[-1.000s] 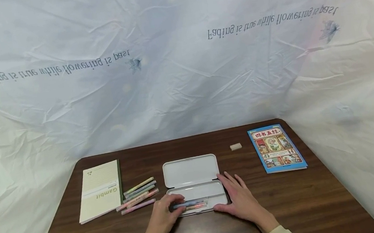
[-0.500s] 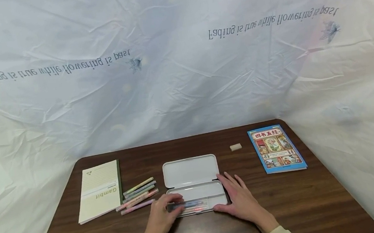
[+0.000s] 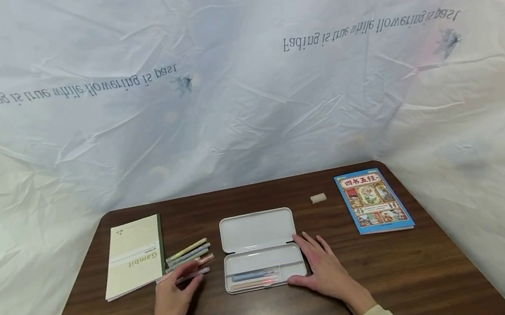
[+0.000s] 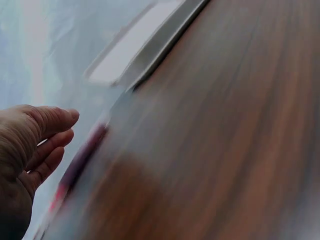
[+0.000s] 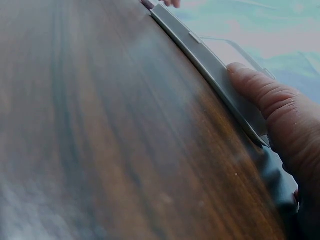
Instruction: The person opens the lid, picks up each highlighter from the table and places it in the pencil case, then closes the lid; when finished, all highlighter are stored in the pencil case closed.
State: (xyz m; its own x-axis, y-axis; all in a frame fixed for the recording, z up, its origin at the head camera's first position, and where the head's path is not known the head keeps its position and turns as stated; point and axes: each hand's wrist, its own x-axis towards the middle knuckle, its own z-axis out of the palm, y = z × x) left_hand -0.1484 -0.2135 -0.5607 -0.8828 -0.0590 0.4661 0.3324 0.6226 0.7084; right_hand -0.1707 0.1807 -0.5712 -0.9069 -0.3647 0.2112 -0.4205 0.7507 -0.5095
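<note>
A white metal pencil case [image 3: 257, 229] lies with its lid raised in the middle of the table. In its front compartment lie a blue pen [image 3: 249, 276] and pinkish pens [image 3: 253, 284]. My right hand [image 3: 326, 268] holds the case's right end, thumb at the front corner and index finger near the hinge; the right wrist view shows the thumb [image 5: 250, 85] on the rim. My left hand [image 3: 171, 296] hovers at the loose markers, its fingers partly covering a lilac marker [image 3: 202, 272]. In the left wrist view, nothing shows between its loosely bent fingers [image 4: 52, 145].
More markers, among them a yellow marker [image 3: 188, 249], lie beside a cream notebook [image 3: 135, 256] on the left. Behind the case, to the right, sits a white eraser [image 3: 318, 198]. A blue-edged book [image 3: 374, 201] lies at the far right of the brown table [image 3: 411, 274].
My left hand has let go of the blue pen, which now lies in the case, and has moved left to the loose markers. My right hand has stayed at the case.
</note>
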